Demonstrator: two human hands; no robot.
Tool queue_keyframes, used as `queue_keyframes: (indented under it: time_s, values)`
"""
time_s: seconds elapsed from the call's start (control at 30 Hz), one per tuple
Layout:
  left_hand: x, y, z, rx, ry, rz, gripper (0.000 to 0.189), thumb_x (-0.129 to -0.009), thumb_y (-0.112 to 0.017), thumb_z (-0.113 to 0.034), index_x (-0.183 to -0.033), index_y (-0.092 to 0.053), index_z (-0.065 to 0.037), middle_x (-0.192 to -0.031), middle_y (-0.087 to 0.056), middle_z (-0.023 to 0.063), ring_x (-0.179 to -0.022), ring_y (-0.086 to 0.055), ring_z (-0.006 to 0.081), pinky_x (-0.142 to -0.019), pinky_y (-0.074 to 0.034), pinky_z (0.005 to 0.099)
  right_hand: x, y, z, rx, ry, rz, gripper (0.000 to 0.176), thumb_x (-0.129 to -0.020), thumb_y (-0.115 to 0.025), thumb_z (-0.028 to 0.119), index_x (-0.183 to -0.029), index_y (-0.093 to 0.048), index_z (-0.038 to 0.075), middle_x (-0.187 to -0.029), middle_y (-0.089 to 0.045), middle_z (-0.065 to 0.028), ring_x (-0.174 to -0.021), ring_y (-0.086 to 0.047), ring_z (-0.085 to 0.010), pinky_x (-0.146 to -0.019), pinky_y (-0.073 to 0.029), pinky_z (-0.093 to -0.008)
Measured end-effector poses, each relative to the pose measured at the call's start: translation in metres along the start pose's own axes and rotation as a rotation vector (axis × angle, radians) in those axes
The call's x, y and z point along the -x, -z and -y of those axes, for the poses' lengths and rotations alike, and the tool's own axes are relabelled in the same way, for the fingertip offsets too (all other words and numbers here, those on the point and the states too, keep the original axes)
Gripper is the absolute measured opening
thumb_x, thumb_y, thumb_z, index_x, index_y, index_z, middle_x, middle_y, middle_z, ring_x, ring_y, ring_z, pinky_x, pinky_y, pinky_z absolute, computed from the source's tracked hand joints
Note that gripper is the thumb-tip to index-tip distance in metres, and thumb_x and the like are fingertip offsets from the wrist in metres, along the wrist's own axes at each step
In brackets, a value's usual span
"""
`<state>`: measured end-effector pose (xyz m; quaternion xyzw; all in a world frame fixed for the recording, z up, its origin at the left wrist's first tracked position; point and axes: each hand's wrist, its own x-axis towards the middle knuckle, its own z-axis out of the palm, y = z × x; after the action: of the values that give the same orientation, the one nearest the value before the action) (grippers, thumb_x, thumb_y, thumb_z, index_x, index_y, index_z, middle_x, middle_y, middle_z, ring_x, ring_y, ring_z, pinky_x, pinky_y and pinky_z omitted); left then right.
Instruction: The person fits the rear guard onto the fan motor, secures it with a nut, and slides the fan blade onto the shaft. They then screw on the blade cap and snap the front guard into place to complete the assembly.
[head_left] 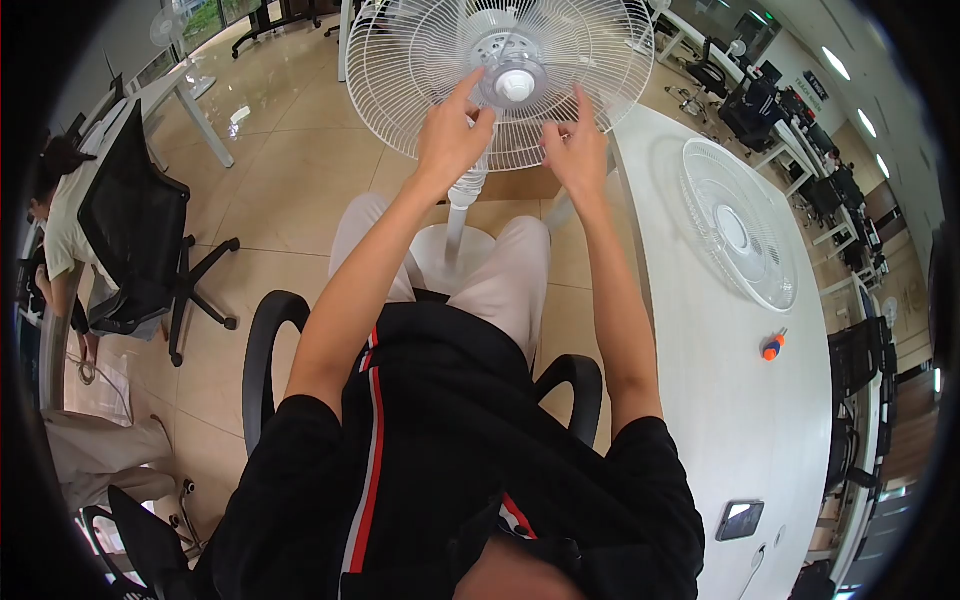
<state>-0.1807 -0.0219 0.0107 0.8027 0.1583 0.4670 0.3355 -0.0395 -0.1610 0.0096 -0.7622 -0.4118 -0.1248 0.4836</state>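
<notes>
A white stand fan rises in front of me, its round wire rear grille [400, 100] facing me. At its centre are a clear fan blade hub and a white knob [515, 86]. My left hand [455, 132] is just left of the knob, index finger pointing up at the hub, the other fingers curled and apart from it. My right hand [577, 150] is at the grille's lower right with the index finger raised, its thumb and other fingers bent. Neither hand shows an object in it. The fan's pole [456, 225] stands between my knees.
On the white table [690, 400] at the right lie the front grille [735, 228], an orange and blue screwdriver [773, 346] and a phone [740, 520]. A black office chair [135, 215] and a seated person [70, 215] are at the left. Armrests flank me.
</notes>
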Motion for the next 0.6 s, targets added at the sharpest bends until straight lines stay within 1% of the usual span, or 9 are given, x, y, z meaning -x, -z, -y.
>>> queue_keyframes:
  time_s: [0.07, 0.17, 0.27, 0.37, 0.47, 0.57, 0.6]
  values:
    - [0.001, 0.002, 0.001, 0.005, -0.026, 0.013, 0.062, -0.088, -0.060, -0.013, -0.149, -0.050, -0.010, -0.069, -0.072, 0.0076, -0.053, -0.062, 0.0140, -0.058, -0.050, 0.0308, -0.001, 0.003, 0.003, 0.002, -0.004, -0.042, 0.078, -0.085, -0.062, 0.023, -0.154, -0.033, -0.003, -0.075, -0.072, -0.0158, -0.067, -0.070, -0.0317, -0.070, -0.056, -0.0430]
    - [0.004, 0.006, -0.006, 0.026, -0.041, 0.017, 0.062, -0.088, -0.059, -0.012, -0.149, -0.050, -0.010, -0.069, -0.072, 0.0078, -0.053, -0.061, 0.0136, -0.058, -0.050, 0.0308, 0.004, 0.001, 0.001, 0.151, -0.026, 0.007, 0.086, -0.084, -0.064, 0.022, -0.157, -0.026, -0.003, -0.074, -0.072, -0.0144, -0.068, -0.071, -0.0320, -0.070, -0.057, -0.0432]
    - [0.002, 0.004, -0.003, 0.023, -0.036, -0.006, 0.062, -0.088, -0.059, -0.012, -0.149, -0.050, -0.011, -0.069, -0.072, 0.0082, -0.052, -0.061, 0.0130, -0.057, -0.049, 0.0304, 0.008, -0.007, -0.009, 0.177, -0.106, 0.229, 0.083, -0.083, -0.065, 0.023, -0.155, -0.032, -0.003, -0.074, -0.073, -0.0129, -0.065, -0.071, -0.0279, -0.066, -0.058, -0.0394]
    - [0.003, 0.002, -0.002, 0.024, -0.036, -0.003, 0.062, -0.088, -0.059, -0.012, -0.150, -0.050, -0.012, -0.069, -0.072, 0.0085, -0.051, -0.060, 0.0128, -0.057, -0.049, 0.0303, 0.007, 0.008, -0.007, 0.131, -0.226, 0.792, 0.077, -0.089, -0.065, 0.026, -0.151, -0.036, -0.008, -0.078, -0.073, -0.0114, -0.057, -0.068, -0.0172, -0.056, -0.055, -0.0312]
    - [0.002, 0.000, -0.002, 0.023, -0.051, -0.016, 0.062, -0.088, -0.059, -0.012, -0.150, -0.050, -0.012, -0.069, -0.072, 0.0085, -0.050, -0.059, 0.0125, -0.057, -0.049, 0.0300, 0.013, 0.016, 0.005, -0.039, -0.188, 0.983, 0.065, -0.092, -0.065, 0.026, -0.146, -0.046, -0.005, -0.077, -0.073, -0.0096, -0.055, -0.066, -0.0146, -0.054, -0.054, -0.0286]
    - [0.003, 0.000, -0.003, -0.009, -0.063, -0.012, 0.063, -0.089, -0.058, -0.012, -0.150, -0.049, -0.013, -0.069, -0.071, 0.0086, -0.051, -0.059, 0.0123, -0.057, -0.049, 0.0296, 0.012, 0.018, 0.009, -0.187, -0.146, 0.611, 0.053, -0.094, -0.064, 0.022, -0.141, -0.054, -0.001, -0.076, -0.072, -0.0075, -0.054, -0.063, -0.0113, -0.053, -0.052, -0.0263]
    - [0.003, 0.002, -0.003, -0.029, -0.070, -0.002, 0.063, -0.089, -0.058, -0.012, -0.151, -0.049, -0.013, -0.069, -0.071, 0.0087, -0.051, -0.060, 0.0122, -0.057, -0.049, 0.0294, 0.011, 0.020, 0.012, -0.183, -0.119, 0.557, 0.051, -0.093, -0.064, 0.022, -0.139, -0.057, 0.000, -0.075, -0.072, -0.0076, -0.053, -0.063, -0.0116, -0.053, -0.052, -0.0268]
